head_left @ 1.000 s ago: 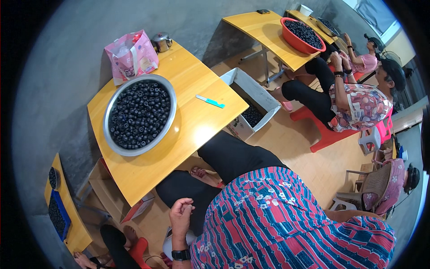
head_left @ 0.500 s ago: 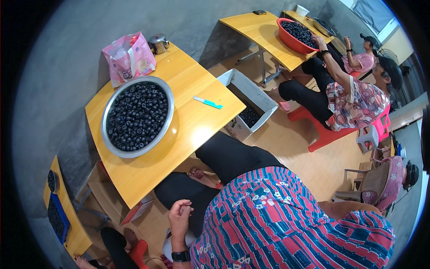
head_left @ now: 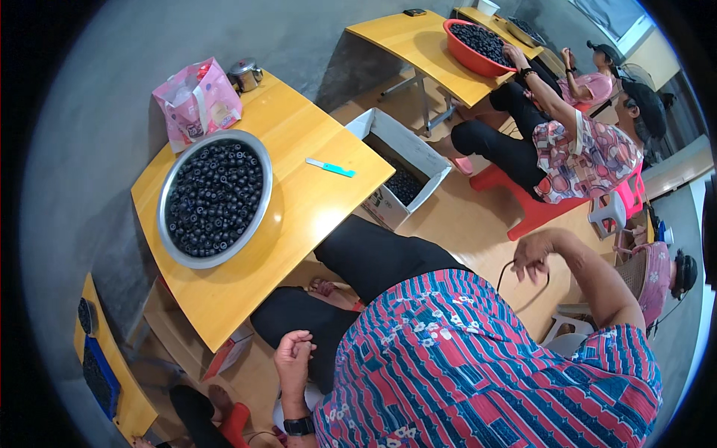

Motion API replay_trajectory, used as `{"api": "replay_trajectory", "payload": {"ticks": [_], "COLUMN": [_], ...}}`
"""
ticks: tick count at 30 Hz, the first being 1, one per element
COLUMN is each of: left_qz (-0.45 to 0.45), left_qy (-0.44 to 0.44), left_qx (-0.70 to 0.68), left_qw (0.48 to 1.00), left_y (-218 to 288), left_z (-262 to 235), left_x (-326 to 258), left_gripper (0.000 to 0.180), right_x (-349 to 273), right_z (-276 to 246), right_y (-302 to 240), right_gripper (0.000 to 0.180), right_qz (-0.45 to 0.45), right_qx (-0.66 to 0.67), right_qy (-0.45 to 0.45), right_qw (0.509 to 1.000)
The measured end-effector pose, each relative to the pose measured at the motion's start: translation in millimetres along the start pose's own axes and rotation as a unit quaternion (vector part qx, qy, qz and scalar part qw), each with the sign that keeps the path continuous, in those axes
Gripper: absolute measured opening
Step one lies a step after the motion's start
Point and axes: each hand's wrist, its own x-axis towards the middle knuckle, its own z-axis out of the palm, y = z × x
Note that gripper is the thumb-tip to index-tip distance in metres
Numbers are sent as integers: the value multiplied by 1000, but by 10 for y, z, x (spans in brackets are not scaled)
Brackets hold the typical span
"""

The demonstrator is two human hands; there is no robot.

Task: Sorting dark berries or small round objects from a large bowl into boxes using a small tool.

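Observation:
My right hand [head_left: 534, 254] is raised to the right of my body, its fingers bent down around a thin dark cord [head_left: 547, 286] that curves below them. The cord's far end cannot be made out. Beside my thigh, my left hand [head_left: 293, 357] is closed with fingers curled, and no object shows in it. On the yellow table [head_left: 306, 216] in front of me stands an oval metal basin [head_left: 264, 196] filled with small round black pieces [head_left: 213, 196], many with a ring-shaped opening. A knife with a turquoise handle [head_left: 338, 170] lies to its right, away from both hands.
A pink bag [head_left: 196, 108] and a metal mug [head_left: 244, 75] stand at the table's back. Beside the table on the floor is a white box [head_left: 414, 145] holding dark pieces. Farther right, a person on a red stool [head_left: 515, 198] reaches to a red basin [head_left: 478, 67].
My right arm has come up into view on the right, with the dark cord at its fingers. My left hand stays curled by my thigh. The whole view has shifted slightly.

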Motion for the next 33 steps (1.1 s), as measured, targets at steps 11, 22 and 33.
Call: {"api": "replay_trajectory", "payload": {"ticks": [11,22,33], "left_qz": [-6,-8,26], "left_qy": [10,0,70], "left_qx": [3,23,-10], "left_qw": [1000,1000,997], "left_y": [81,96,25], "left_z": [34,29,10], "left_x": [-65,-47,-290], "left_gripper": [19,20,14], "right_x": [-183,-355,115], "right_z": [-392,-614,-156], "right_y": [-149,877,1221], "right_gripper": [11,14,20], "right_qz": [44,-234,-69], "right_qx": [-511,-430,-43], "right_qy": [419,653,864], "right_qw": [749,577,497]}}
